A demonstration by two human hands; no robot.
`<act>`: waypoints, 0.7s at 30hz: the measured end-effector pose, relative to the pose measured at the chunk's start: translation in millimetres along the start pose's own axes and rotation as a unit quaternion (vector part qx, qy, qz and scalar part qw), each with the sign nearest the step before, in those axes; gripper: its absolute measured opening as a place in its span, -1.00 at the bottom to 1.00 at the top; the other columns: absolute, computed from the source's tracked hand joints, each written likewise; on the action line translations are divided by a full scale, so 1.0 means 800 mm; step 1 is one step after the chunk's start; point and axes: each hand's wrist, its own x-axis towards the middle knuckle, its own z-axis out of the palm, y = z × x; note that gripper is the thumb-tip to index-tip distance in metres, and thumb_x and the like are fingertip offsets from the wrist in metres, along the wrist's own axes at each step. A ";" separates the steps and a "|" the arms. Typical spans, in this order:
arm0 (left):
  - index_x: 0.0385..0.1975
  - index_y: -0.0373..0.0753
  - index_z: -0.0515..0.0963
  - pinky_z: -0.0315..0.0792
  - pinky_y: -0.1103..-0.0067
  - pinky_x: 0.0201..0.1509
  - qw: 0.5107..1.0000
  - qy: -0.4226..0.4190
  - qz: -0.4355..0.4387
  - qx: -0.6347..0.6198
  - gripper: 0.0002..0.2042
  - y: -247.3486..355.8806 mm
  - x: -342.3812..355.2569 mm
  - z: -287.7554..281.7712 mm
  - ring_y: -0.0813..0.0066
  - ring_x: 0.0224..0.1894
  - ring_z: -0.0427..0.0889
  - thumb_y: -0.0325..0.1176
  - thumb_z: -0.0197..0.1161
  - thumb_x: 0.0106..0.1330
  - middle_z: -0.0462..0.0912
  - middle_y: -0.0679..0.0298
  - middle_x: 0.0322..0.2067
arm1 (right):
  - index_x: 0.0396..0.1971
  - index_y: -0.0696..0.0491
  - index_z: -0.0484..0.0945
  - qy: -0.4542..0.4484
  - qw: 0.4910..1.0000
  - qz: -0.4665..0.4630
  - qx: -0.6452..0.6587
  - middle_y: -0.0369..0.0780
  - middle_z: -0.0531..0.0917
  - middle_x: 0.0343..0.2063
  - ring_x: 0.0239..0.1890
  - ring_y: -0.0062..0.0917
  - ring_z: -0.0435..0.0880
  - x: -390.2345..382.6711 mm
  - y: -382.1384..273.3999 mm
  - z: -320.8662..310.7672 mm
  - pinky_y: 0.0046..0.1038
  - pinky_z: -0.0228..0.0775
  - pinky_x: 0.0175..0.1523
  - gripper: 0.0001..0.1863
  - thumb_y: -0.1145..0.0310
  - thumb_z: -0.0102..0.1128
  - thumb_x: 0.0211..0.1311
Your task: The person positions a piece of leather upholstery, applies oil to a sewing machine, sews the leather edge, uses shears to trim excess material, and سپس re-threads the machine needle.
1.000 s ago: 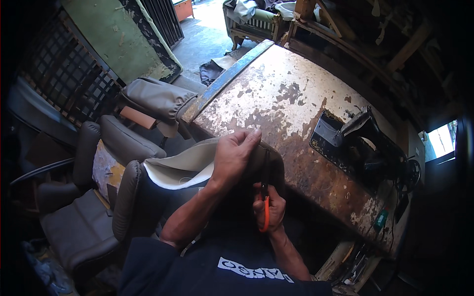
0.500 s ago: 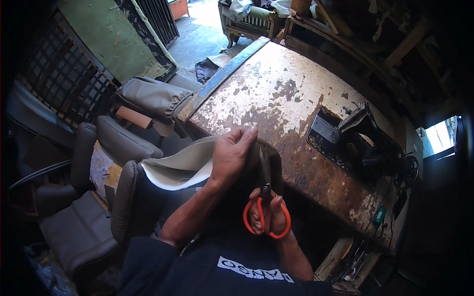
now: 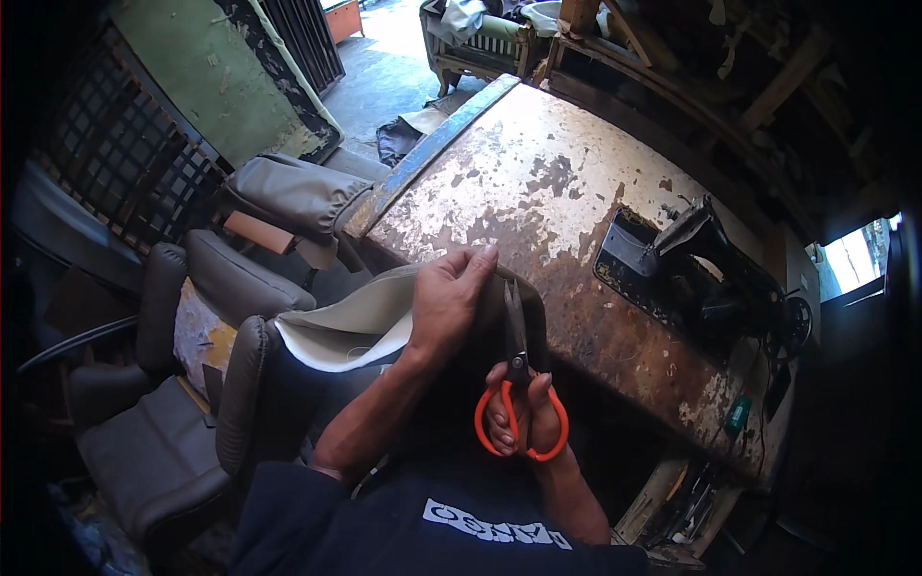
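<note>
Between thumb and fingers, my left hand (image 3: 449, 296) pinches the upper edge of a grey-brown upholstery cover (image 3: 351, 300), which hangs open at the left and shows its white backing. The cover's darker part drapes down on the right of that hand. My right hand (image 3: 523, 418) grips a pair of scissors (image 3: 517, 336) by its orange handles, fingers through the loops. Their dark blades point up, tips slightly apart, in front of the dark part of the cover. Whether the blades touch the material I cannot tell.
A worn workbench (image 3: 461, 192) with peeling paint stretches ahead. On its right sits a black sewing machine (image 3: 711, 269), with a small green object (image 3: 739, 413) nearer. Brown padded chairs (image 3: 154, 432) stand at left. Tools fill an open drawer (image 3: 687, 509) at lower right.
The scissor tips have parted a little, with the right hand almost in the same place. My left hand keeps its pinch on the cover. The view has shifted very slightly.
</note>
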 end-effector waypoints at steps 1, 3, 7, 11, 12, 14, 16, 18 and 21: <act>-0.41 -0.30 0.67 0.20 0.70 -0.54 1.000 -0.001 0.002 -0.001 -0.66 -0.001 0.001 0.000 0.85 -0.58 0.34 -0.16 0.27 0.52 0.53 0.54 -0.61 | 0.11 0.21 0.39 -0.001 1.000 -0.001 -0.013 -0.27 0.46 -0.56 -0.71 -0.68 0.46 -0.001 0.000 -0.003 -0.62 0.36 -0.68 -0.22 -0.33 -0.11 0.45; -0.42 -0.30 0.66 0.20 0.71 -0.54 1.000 -0.008 0.011 0.026 -0.66 -0.002 0.000 -0.003 0.85 -0.58 0.34 -0.15 0.28 0.52 0.52 0.54 -0.61 | 0.11 0.21 0.39 -0.003 1.000 -0.002 -0.025 -0.27 0.47 -0.57 -0.71 -0.68 0.46 -0.002 0.000 -0.004 -0.62 0.36 -0.68 -0.22 -0.32 -0.11 0.45; -0.43 -0.29 0.66 0.20 0.71 -0.54 1.000 -0.008 0.005 0.024 -0.66 -0.002 0.001 -0.003 0.85 -0.58 0.34 -0.15 0.28 0.52 0.52 0.54 -0.61 | 0.11 0.21 0.39 -0.004 1.000 0.001 -0.010 -0.27 0.47 -0.58 -0.71 -0.69 0.46 -0.002 0.000 -0.004 -0.63 0.36 -0.68 -0.23 -0.31 -0.11 0.45; -0.39 -0.25 0.64 0.17 0.77 -0.59 1.000 -0.009 -0.008 -0.012 -0.76 -0.002 0.001 -0.001 0.88 -0.63 0.34 -0.27 0.28 0.52 0.53 0.53 -0.59 | 0.11 0.21 0.39 0.000 1.000 -0.001 -0.017 -0.28 0.46 -0.58 -0.71 -0.69 0.46 -0.003 0.000 -0.002 -0.63 0.36 -0.68 -0.23 -0.31 -0.11 0.46; -0.39 -0.25 0.64 0.17 0.77 -0.59 1.000 -0.006 -0.007 -0.010 -0.76 -0.001 0.001 -0.001 0.88 -0.62 0.35 -0.27 0.29 0.52 0.53 0.53 -0.60 | 0.11 0.21 0.39 0.001 1.000 -0.001 -0.016 -0.28 0.46 -0.58 -0.71 -0.69 0.46 -0.002 -0.001 -0.002 -0.63 0.36 -0.68 -0.23 -0.31 -0.11 0.46; -0.42 -0.26 0.64 0.19 0.73 -0.57 1.000 -0.005 -0.009 0.001 -0.72 0.001 0.000 -0.003 0.86 -0.60 0.34 -0.22 0.28 0.52 0.53 0.53 -0.60 | 0.11 0.21 0.39 -0.002 1.000 0.003 -0.010 -0.28 0.46 -0.59 -0.72 -0.69 0.46 0.000 -0.003 -0.001 -0.63 0.35 -0.69 -0.24 -0.30 -0.12 0.47; -0.44 -0.28 0.65 0.21 0.69 -0.54 1.000 -0.004 -0.009 0.011 -0.67 0.003 0.000 -0.002 0.84 -0.58 0.34 -0.16 0.28 0.52 0.52 0.54 -0.61 | 0.11 0.21 0.39 -0.002 1.000 0.002 -0.017 -0.28 0.46 -0.59 -0.72 -0.69 0.45 0.000 -0.003 -0.005 -0.63 0.35 -0.69 -0.25 -0.29 -0.12 0.47; -0.45 -0.28 0.64 0.20 0.69 -0.55 0.999 -0.003 -0.002 0.033 -0.66 0.006 0.000 0.000 0.84 -0.58 0.34 -0.17 0.28 0.52 0.52 0.53 -0.62 | 0.11 0.21 0.39 -0.004 1.000 0.002 -0.024 -0.28 0.46 -0.59 -0.72 -0.69 0.45 0.000 -0.006 -0.007 -0.63 0.34 -0.70 -0.26 -0.28 -0.12 0.48; -0.39 -0.25 0.63 0.17 0.77 -0.58 1.000 -0.014 -0.005 0.005 -0.76 -0.001 0.004 -0.002 0.88 -0.61 0.33 -0.26 0.28 0.52 0.53 0.54 -0.58 | 0.10 0.21 0.39 -0.014 1.000 0.010 -0.020 -0.27 0.46 -0.60 -0.73 -0.69 0.44 0.000 -0.009 -0.008 -0.63 0.33 -0.71 -0.26 -0.28 -0.11 0.48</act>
